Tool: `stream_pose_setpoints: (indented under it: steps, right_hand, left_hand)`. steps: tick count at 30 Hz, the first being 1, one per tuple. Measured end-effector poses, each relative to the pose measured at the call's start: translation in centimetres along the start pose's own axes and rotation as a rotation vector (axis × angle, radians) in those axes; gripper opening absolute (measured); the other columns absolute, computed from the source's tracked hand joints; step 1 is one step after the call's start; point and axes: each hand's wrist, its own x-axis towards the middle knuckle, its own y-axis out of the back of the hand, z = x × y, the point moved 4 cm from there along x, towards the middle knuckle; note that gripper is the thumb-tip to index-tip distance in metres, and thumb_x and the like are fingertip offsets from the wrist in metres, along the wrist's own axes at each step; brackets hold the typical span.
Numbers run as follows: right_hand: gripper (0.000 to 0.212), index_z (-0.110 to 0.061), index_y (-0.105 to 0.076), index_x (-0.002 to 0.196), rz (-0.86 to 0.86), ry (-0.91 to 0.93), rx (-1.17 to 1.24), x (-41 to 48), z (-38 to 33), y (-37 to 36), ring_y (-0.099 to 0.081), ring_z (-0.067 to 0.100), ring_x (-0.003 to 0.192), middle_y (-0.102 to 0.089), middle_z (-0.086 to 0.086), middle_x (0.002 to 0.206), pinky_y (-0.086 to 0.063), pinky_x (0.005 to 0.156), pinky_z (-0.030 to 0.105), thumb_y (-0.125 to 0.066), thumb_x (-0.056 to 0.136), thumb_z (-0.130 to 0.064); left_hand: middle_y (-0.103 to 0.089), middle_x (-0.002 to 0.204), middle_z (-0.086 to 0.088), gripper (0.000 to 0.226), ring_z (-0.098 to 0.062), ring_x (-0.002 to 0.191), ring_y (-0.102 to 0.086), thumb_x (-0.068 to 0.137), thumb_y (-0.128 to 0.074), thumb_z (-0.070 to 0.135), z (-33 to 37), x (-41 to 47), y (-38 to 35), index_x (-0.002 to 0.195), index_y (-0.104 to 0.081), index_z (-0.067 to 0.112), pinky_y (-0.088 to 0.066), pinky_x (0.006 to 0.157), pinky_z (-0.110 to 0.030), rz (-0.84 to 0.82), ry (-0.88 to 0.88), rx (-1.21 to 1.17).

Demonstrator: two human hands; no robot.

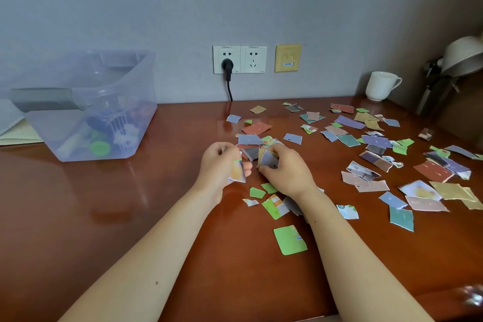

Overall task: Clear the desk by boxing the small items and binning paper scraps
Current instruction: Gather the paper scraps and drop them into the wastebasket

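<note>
While both forearms reach in from the near edge, the left hand (pixel 222 162) curls its fingers round a yellow-and-white scrap (pixel 237 173) with a green tip. The right hand (pixel 286 168), close beside it, pinches a grey-blue scrap (pixel 268 158) between thumb and fingers, with a tan piece tucked against it. Just behind the fingers lies a small heap of loose pieces, and more green and white bits lie beside and under the right wrist. A larger green scrap (pixel 290 239) sits alone between the forearms, nearer the right one. The rest of the paper scraps (pixel 379 165) are strewn over the right half of the glossy brown desk (pixel 104 217), in red, blue, tan, teal and green. At the far left the clear plastic box (pixel 91 112) stands against the wall, with small items (pixel 115 136) lying in its bottom. A notebook (pixel 18 133) pokes out beside it. On the wall are two sockets (pixel 240 59), one holding a black plug (pixel 227 66); a white mug (pixel 381 85) and a lamp (pixel 460 57) stand at the far right
</note>
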Motion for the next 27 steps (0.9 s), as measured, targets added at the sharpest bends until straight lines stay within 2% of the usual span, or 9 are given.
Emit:
stream_pose_setpoints:
  steps: [3,8,11,13,16,18,20,23,27]
  right_hand:
    - [0.013,-0.023,-0.055,0.083,-0.012,0.056,0.027,-0.3,-0.3,0.2,-0.056,0.018,0.078,-0.056,-0.01,0.076,-0.047,0.058,0.031,-0.068,0.083,-0.019]
    - [0.011,-0.019,-0.055,0.077,0.034,0.047,0.109,-0.4,-0.2,0.5,-0.051,0.017,0.066,-0.053,-0.007,0.068,-0.041,0.052,0.033,-0.063,0.084,-0.016]
    - [0.011,-0.019,-0.054,0.08,0.156,0.004,0.237,-0.5,-0.2,1.2,-0.044,0.014,0.056,-0.05,-0.006,0.064,-0.035,0.047,0.025,-0.062,0.087,-0.02]
    - [0.009,-0.016,-0.058,0.08,0.217,-0.038,0.397,-0.7,-0.3,1.8,-0.053,0.019,0.058,-0.059,0.0,0.069,-0.044,0.05,0.032,-0.065,0.085,-0.019]
    - [0.012,-0.004,-0.06,0.081,0.246,-0.125,0.58,-1.0,-0.2,2.0,-0.064,0.036,0.076,-0.066,0.012,0.079,-0.055,0.063,0.046,-0.065,0.081,-0.014]
    - [0.014,0.004,-0.057,0.081,0.249,-0.146,0.625,-1.1,-0.1,1.9,-0.063,0.038,0.083,-0.066,0.018,0.085,-0.056,0.066,0.053,-0.063,0.078,-0.009]
    - [0.014,0.008,-0.048,0.077,0.246,-0.148,0.681,-1.2,-0.2,2.0,-0.067,0.032,0.082,-0.066,0.023,0.089,-0.058,0.068,0.05,-0.06,0.08,0.001]
    - [0.012,-0.005,-0.048,0.084,0.21,-0.117,0.736,-1.3,-0.7,2.1,-0.067,0.017,0.065,-0.066,0.017,0.084,-0.056,0.06,0.031,-0.052,0.086,0.007]
    - [0.021,-0.024,-0.057,0.104,0.119,-0.041,0.508,-1.2,-0.7,1.1,-0.054,0.018,0.066,-0.062,0.003,0.085,-0.048,0.059,0.029,-0.049,0.093,-0.008]
  left_hand:
    - [-0.059,0.078,-0.012,0.009,-0.018,0.059,-0.06,0.094,-0.05,0.01,0.1,-0.1,0.0,0.094,-0.055,0.017,-0.056,0.058,-0.029,0.024,-0.03,0.045]
    - [-0.049,0.075,-0.011,0.018,-0.016,0.056,-0.047,0.093,-0.042,0.005,0.2,0.0,0.0,0.086,-0.055,0.016,-0.045,0.049,-0.025,0.05,-0.015,0.041]
    - [-0.046,0.072,-0.009,0.024,-0.014,0.055,-0.042,0.091,-0.037,0.002,0.2,0.0,0.0,0.086,-0.054,0.017,-0.04,0.047,-0.024,0.054,0.005,0.075]
    - [-0.042,0.07,-0.008,0.027,-0.013,0.054,-0.038,0.091,-0.032,0.001,0.3,0.0,0.0,0.086,-0.053,0.018,-0.036,0.045,-0.022,0.049,0.008,0.087]
    - [-0.04,0.071,-0.004,0.027,-0.011,0.053,-0.034,0.091,-0.031,0.001,0.3,0.0,0.0,0.085,-0.053,0.016,-0.032,0.044,-0.021,0.043,-0.007,0.1]
    - [-0.042,0.071,-0.003,0.029,-0.01,0.052,-0.032,0.091,-0.031,0.0,0.3,-0.1,-0.1,0.082,-0.054,0.014,-0.03,0.042,-0.02,0.022,-0.018,0.103]
    - [-0.045,0.071,-0.003,0.03,-0.01,0.05,-0.032,0.092,-0.031,0.0,0.4,-0.2,-0.2,0.082,-0.055,0.014,-0.03,0.041,-0.019,0.004,-0.034,0.119]
    - [-0.049,0.074,-0.002,0.03,-0.009,0.05,-0.033,0.092,-0.032,0.0,0.5,-0.3,-0.3,0.081,-0.056,0.014,-0.03,0.043,-0.02,0.005,-0.065,0.122]
    - [-0.049,0.072,-0.002,0.03,-0.008,0.048,-0.031,0.09,-0.032,-0.001,0.4,-0.4,-0.2,0.078,-0.056,0.013,-0.028,0.041,-0.019,0.019,-0.072,0.06]
